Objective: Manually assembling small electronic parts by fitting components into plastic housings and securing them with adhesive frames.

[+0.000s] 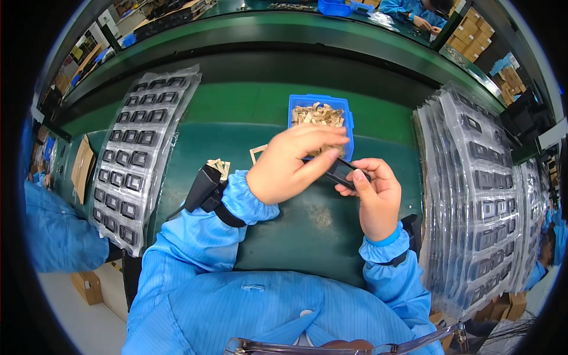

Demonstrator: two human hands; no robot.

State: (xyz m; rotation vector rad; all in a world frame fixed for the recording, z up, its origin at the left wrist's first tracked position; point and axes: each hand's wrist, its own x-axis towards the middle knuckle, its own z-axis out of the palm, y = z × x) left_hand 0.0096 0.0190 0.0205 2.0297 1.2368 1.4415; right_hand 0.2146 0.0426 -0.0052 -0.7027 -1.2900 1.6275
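Note:
My right hand (376, 192) grips a small black rectangular frame (340, 173) between thumb and fingers, tilted above the green table. Over the frame's far left end reaches my left hand (296, 161), its fingers stretched out and the thumb apart from them, close to the frame's edge. The left hand's underside is hidden. Just beyond the hands stands a blue plastic bin (350, 127) heaped with tan strips (319, 114). A tan frame-shaped piece (255, 152) lies by the left wrist, and a few more tan frame pieces (220, 167) lie farther left.
To the left lies a clear plastic tray (127, 139) with rows of black frames. A tall stack of similar trays (473, 195) rises at the right. Cardboard (83, 168) leans at the far left. Across the bench a co-worker (417, 15) handles small parts.

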